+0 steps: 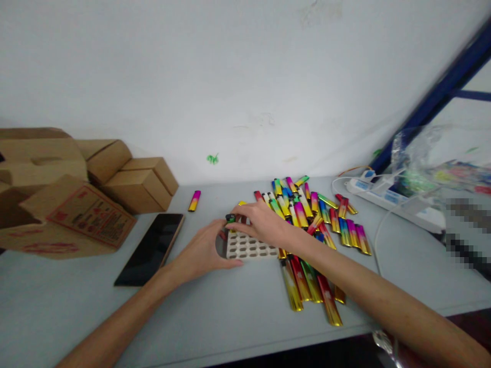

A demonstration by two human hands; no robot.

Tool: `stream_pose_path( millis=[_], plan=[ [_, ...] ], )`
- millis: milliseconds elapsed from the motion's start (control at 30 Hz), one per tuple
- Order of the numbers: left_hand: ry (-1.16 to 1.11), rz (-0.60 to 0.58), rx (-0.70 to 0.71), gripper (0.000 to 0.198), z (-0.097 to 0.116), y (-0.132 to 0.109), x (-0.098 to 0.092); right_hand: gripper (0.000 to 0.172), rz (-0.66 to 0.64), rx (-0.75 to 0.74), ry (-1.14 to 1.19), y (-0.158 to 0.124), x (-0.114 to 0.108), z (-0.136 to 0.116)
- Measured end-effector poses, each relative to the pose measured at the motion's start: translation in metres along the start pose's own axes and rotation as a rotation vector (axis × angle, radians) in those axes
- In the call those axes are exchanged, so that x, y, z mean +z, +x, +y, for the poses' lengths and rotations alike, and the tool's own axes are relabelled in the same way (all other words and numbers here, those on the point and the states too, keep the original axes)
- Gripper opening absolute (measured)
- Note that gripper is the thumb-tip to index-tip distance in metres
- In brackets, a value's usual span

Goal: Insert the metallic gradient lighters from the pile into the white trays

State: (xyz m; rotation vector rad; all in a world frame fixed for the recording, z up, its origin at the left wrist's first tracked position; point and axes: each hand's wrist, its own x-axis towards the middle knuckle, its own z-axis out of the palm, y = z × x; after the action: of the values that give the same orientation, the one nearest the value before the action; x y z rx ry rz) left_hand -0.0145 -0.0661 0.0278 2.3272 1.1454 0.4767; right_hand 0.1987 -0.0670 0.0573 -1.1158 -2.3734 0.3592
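Note:
On the grey table lies a white tray with rows of slots [251, 247]. My left hand [205, 250] curves around its left end, thumb along the front edge and fingers at the back corner. Over the tray's far left part, my right hand [264, 220] pinches a lighter with a dark top [230, 219]; most of its body is hidden. Slots in the front rows look bare, and my right hand covers part of the back rows. A loose pile of shiny multicoloured lighters [301, 212] spreads to the right, partly beneath my right forearm.
A single pink-and-yellow lighter [194, 201] lies left of the tray. Further left are a dark phone or tablet [150, 250] and several cardboard boxes [134, 186]. At right, a white power strip [399, 204] with cables stands beside clear plastic bags [422, 163]. A wall [245, 92] bounds the back.

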Motion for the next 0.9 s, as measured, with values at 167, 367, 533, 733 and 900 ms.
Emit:
stream_pose_path(
  millis=[167, 367, 533, 733, 900],
  plan=[
    [0.104, -0.018, 0.01, 0.056, 0.005, 0.001, -0.005, 0.032, 0.003, -0.019, 0.06, -0.01, -0.01, 0.006],
    [0.094, 0.02, 0.005, 0.064, -0.001, 0.004, -0.007, 0.02, 0.015, 0.056, 0.105, -0.051, -0.059, 0.045],
    [0.108, 0.032, -0.042, 0.073, -0.009, 0.008, -0.014, 0.023, -0.238, 0.064, 0.067, -0.081, -0.073, 0.061],
    [0.102, 0.037, -0.021, 0.07, -0.006, 0.01, -0.016, 0.037, -0.299, 0.0, 0.029, -0.085, -0.057, 0.054],
    [0.141, 0.026, -0.033, 0.074, -0.006, 0.01, -0.019, 0.043, -0.312, 0.002, -0.016, -0.082, -0.052, 0.057]
  ],
)
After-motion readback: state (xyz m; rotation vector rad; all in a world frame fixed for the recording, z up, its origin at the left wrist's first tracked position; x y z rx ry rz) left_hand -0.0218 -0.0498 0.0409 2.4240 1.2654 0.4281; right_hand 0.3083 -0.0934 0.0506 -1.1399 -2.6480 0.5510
